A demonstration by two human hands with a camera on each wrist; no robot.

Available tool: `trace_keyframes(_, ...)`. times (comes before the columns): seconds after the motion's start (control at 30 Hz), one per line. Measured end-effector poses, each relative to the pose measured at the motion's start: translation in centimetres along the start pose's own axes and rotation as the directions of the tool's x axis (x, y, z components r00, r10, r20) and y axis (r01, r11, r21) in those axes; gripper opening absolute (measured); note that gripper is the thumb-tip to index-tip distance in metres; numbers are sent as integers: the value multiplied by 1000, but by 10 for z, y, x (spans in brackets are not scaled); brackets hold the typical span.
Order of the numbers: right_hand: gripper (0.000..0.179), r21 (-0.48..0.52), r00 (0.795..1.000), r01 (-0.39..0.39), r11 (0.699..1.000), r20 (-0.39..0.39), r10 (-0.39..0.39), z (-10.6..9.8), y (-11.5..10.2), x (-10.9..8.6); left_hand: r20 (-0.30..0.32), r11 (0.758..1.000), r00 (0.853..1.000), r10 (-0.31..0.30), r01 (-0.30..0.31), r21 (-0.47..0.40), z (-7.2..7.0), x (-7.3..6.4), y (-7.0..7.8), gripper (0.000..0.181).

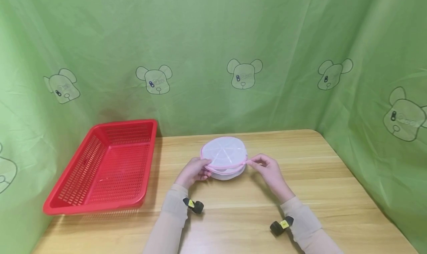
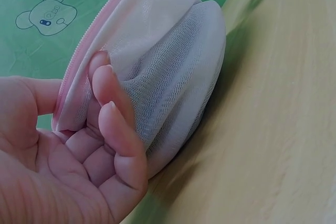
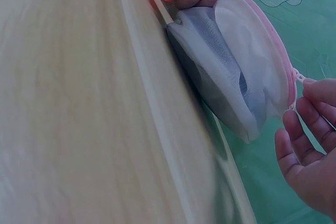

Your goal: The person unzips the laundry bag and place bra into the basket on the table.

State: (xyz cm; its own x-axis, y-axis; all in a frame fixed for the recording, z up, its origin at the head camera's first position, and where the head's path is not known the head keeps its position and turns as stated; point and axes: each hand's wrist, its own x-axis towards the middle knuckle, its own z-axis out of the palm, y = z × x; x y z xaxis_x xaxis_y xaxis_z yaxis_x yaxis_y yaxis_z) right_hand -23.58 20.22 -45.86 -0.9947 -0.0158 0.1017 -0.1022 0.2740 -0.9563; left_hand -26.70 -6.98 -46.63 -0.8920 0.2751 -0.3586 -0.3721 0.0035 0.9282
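Note:
A round white mesh laundry bag (image 1: 224, 150) stands on the table between my hands, its flat top tilted toward me. A pink zipper (image 2: 84, 45) runs round the rim of that top. My left hand (image 1: 195, 171) grips the bag's left edge, thumb on the top and curled fingers against the mesh side (image 2: 173, 72). At the opposite edge, my right hand (image 1: 269, 174) pinches the small zipper pull (image 3: 298, 75) between thumb and fingers. Soft folds show in the mesh wall in both wrist views. The inside of the bag is hidden.
A red plastic basket (image 1: 146, 172) with perforated walls sits at the left of the wooden table (image 1: 233, 217). Green curtains (image 1: 200, 31) printed with bear heads hang behind and along both sides. A wrist camera (image 1: 193, 205) is strapped to each forearm.

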Motion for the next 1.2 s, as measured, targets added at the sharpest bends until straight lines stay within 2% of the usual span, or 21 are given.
trace_keyframes(0.7,27,-42,1000,-6,999,-23,5,-5,7,5,7,999,1000,-13,13,31,-2,-1,0,16)
trace_keyframes(1.2,29,-34,999,-11,999,-39,9,-7,3,4,27,998,999,-22,21,55,-2,-1,1,14)
